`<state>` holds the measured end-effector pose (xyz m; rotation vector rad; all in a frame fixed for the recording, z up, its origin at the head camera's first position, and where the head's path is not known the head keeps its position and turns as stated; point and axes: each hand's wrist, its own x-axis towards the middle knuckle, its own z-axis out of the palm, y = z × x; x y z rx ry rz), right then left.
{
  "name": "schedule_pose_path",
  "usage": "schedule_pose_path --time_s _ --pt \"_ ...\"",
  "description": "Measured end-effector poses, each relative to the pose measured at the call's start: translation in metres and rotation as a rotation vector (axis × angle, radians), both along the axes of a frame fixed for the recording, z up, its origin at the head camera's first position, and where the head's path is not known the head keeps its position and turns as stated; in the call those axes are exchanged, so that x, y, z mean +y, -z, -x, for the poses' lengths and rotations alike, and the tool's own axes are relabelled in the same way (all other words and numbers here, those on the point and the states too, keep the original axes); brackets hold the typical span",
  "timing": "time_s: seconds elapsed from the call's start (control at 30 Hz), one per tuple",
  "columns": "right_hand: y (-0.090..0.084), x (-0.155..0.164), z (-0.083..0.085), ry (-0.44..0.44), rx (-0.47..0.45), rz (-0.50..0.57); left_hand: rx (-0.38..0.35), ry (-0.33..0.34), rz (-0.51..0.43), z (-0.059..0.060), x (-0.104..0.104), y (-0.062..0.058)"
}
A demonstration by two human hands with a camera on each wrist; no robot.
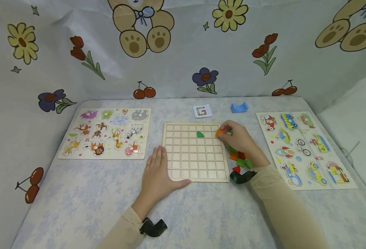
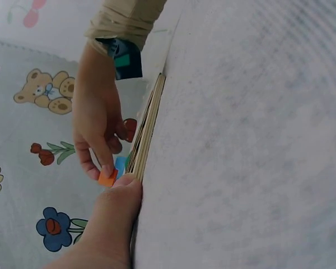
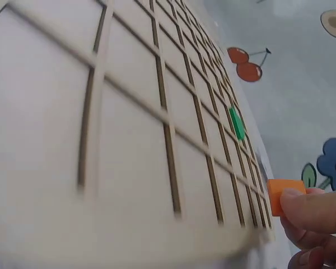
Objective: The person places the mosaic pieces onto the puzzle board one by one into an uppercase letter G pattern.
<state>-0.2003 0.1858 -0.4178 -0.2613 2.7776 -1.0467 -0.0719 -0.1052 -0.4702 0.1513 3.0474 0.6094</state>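
A wooden grid board (image 1: pixel 196 176) lies in the middle of the table. In one of its upper cells sits a green block (image 1: pixel 200 134) with a rounded corner. My left hand (image 1: pixel 158 174) rests flat along the board's left and lower left edge, fingers straight and thumb out. My right hand (image 1: pixel 239 140) pinches an orange square block (image 3: pixel 285 193) between thumb and fingers, above the board's upper right corner. Several loose red, orange and green blocks (image 1: pixel 240 162) lie beside the board's right edge, some hidden under the right hand.
A small pattern card (image 1: pixel 203 111) lies behind the board, with a blue holder (image 1: pixel 239 107) to its right. An animal puzzle board (image 1: pixel 108 135) lies at left and a vehicle puzzle board (image 1: pixel 301 155) at right. A printed cloth (image 1: pixel 170 76) hangs behind the table.
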Motion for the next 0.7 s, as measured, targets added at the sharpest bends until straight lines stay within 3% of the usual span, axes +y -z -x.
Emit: schedule_pose_path --time_s 0.33,0.7 --pt "0.001 -0.054 0.011 -0.104 -0.021 0.089 0.013 -0.004 0.034 0.0 0.001 -0.004" --pt "0.009 -0.08 0.02 -0.125 -0.038 0.049 0.03 -0.008 0.056 0.002 0.003 -0.003"
